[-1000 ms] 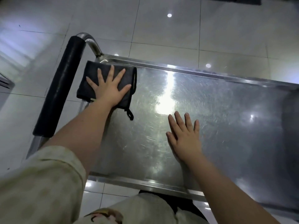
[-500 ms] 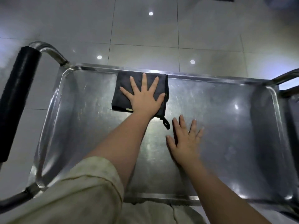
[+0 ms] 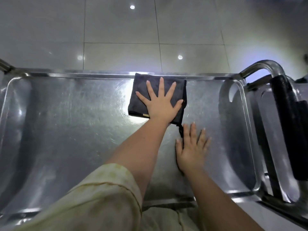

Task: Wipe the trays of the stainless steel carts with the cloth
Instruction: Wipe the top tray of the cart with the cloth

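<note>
Your left hand [image 3: 160,104] lies flat with the fingers fanned wide, palm pressing a folded black cloth [image 3: 141,97] onto the top tray [image 3: 66,127] of the stainless steel cart. Nothing is pinched or grasped; the cloth is simply held down under the open palm. It sits against the tray's far rim, a little right of the middle, and a short black hanging loop [image 3: 180,130] trails from its near right corner.

Your right hand [image 3: 191,150] rests nearer to you, also open and flat on the bare steel, fingers together and pointing away, holding nothing. The loop lies just beside its index finger; whether the two touch, you cannot tell from this view.

A pale yellow sleeve [image 3: 100,194] covers your left upper arm. At the right stands a tubular steel handle [image 3: 266,65] with a black grip [image 3: 286,114]. Beyond the cart lies a glossy grey tiled floor [image 3: 116,30].
</note>
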Motion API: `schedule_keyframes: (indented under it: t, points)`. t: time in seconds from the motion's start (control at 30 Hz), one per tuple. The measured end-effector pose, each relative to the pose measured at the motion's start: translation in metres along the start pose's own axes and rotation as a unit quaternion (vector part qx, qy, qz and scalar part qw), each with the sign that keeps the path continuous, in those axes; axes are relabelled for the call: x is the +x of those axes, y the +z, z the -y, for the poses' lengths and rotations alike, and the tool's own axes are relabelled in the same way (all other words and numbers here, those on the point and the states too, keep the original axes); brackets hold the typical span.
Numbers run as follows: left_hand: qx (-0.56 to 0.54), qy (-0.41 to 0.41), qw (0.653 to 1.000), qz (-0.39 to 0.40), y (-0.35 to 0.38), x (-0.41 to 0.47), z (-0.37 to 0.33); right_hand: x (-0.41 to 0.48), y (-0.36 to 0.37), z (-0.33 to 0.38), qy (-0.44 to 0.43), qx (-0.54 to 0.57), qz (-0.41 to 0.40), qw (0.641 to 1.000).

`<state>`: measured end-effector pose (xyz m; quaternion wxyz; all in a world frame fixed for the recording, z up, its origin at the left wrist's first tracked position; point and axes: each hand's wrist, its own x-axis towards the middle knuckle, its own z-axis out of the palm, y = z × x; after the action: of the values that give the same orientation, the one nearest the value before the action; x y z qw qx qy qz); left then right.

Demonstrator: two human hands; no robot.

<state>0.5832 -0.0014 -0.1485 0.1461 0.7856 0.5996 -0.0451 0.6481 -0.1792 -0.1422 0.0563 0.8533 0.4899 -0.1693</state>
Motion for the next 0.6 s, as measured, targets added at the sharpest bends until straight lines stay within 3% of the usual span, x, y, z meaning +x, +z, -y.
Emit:
schedule_keyframes:
  t: [0.33,0.6]
  points:
    - [0.036,-0.045,0.998,-0.030,-0.030,-0.021,0.207,-0.002,-0.004,0.001,-0.006,-0.013,0.035,0.999]
    - [0.033,-0.123,0.992,-0.023,-0.048,-0.058,0.328,-0.005,-0.001,0.006,0.004,-0.022,0.000,1.000]
